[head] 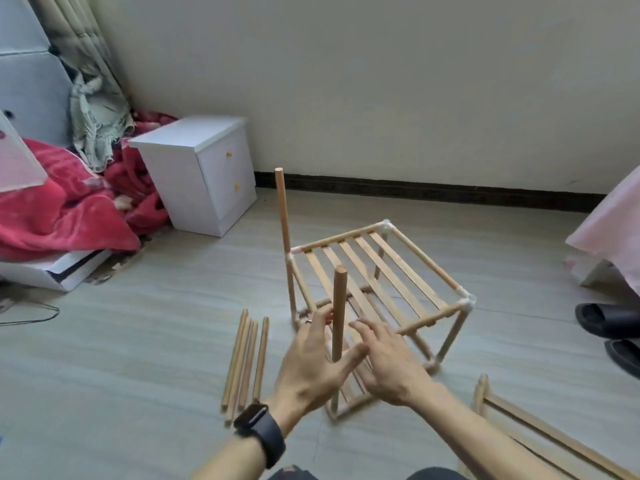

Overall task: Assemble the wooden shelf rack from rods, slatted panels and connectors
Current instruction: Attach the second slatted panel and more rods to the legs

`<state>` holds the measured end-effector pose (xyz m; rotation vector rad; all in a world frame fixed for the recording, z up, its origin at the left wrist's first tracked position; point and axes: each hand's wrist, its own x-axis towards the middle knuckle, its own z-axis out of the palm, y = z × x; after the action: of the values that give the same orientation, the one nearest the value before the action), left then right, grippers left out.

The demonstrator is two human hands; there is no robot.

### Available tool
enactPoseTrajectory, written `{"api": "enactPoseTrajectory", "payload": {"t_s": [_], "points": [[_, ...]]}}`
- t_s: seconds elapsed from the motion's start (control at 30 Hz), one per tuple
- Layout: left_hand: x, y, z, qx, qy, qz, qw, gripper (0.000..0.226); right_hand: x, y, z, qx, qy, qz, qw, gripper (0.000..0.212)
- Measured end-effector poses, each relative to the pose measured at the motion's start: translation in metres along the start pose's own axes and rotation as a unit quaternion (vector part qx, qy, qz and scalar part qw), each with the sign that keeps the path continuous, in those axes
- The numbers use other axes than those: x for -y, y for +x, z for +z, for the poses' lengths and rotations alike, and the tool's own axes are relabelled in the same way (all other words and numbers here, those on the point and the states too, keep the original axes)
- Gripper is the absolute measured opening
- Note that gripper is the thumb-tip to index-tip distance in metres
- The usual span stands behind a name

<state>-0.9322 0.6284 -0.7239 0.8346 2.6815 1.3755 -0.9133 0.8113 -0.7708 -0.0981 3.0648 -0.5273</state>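
Note:
A part-built wooden rack (377, 271) stands on the floor, two slatted panels joined by rods and white corner connectors (465, 301). One upright rod (282, 206) rises from its far-left corner. A second upright rod (338, 306) stands at the near-left corner, between my two hands. My left hand (311, 358), with a ring and a black watch, is spread with straight fingers just left of that rod. My right hand (384, 362) is spread just right of it. Neither hand grips the rod. Several loose rods (246, 358) lie on the floor to the left.
Another slatted panel (540, 434) lies at the bottom right. A white bedside cabinet (204, 174) stands at the back left beside a red blanket (65, 206). Black slippers (609, 327) sit at the right edge. A cable (31, 315) lies at far left.

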Motion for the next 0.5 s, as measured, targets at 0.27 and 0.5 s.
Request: {"api": "enactPoseTrajectory", "payload": {"t_s": [0.27,0.5], "points": [[0.038,0.020,-0.001,-0.015,0.113,0.022,0.993,0.029,-0.086,0.003,-0.006,-0.003,-0.150,0.139,0.979,0.050],[0.088,0.044,-0.030,-0.112,0.128,-0.074,0.983,0.019,-0.060,0.003,0.028,-0.122,-0.152,0.016,0.981,0.022]]}}
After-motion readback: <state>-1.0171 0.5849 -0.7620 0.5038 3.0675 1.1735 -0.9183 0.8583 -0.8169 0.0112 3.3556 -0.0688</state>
